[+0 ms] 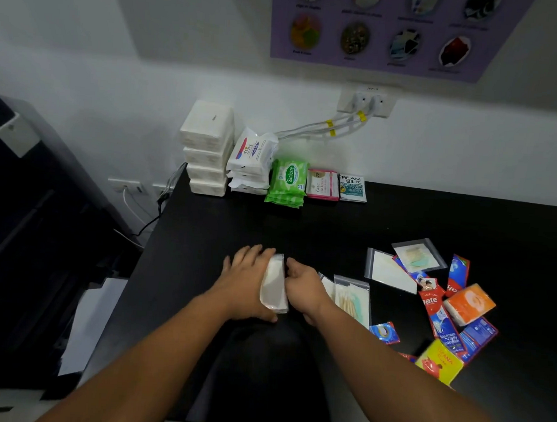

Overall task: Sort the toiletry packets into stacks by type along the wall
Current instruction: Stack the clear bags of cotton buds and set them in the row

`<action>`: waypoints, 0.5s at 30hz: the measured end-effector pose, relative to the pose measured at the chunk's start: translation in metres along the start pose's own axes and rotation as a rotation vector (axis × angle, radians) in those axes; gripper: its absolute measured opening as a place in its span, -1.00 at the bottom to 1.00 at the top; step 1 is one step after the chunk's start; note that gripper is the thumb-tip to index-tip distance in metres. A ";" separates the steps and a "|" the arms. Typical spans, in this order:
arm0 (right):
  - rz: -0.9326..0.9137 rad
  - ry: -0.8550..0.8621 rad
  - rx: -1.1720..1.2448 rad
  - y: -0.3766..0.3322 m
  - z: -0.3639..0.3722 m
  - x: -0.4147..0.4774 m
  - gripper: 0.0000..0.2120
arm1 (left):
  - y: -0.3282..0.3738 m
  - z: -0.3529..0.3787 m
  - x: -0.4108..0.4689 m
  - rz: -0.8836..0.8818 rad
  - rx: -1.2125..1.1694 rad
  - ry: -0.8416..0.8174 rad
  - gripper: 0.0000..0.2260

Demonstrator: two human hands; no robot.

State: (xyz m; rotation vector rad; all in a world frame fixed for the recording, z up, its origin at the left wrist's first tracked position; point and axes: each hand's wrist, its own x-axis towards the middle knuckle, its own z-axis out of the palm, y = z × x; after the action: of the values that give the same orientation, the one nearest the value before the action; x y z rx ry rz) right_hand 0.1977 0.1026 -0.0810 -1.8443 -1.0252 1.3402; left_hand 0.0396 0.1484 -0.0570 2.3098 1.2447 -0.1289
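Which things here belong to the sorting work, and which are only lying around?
For the job: bundle of clear bags between left hand and right hand; white tissue packs, white wipes, green wipes, pink sachets, teal sachet by the wall; loose packets at right.
Not for the job: poster, wall socket, white cables, black machine at left.

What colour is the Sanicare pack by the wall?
The Sanicare pack is green with a white oval label; the head view shows it.

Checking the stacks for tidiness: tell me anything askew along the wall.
The top Dove packet sits tilted on its pile, leaning against the white tissue stack instead of lying flat. The packets under it look unevenly aligned too.
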 end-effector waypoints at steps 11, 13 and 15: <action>-0.016 -0.101 -0.009 -0.004 -0.005 -0.010 -0.57 | 0.010 0.001 0.018 0.048 0.256 -0.127 0.27; -0.025 -0.117 -0.030 -0.004 -0.008 -0.013 -0.58 | 0.010 0.004 0.018 0.040 0.247 -0.125 0.27; -0.049 -0.105 -0.067 -0.003 -0.016 -0.014 -0.56 | 0.012 0.003 0.018 0.022 0.238 -0.133 0.33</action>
State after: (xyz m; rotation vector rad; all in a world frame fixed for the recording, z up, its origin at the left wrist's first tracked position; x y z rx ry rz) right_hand 0.2096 0.0914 -0.0677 -1.8010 -1.1746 1.4014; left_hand 0.0600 0.1550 -0.0608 2.4679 1.1914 -0.4375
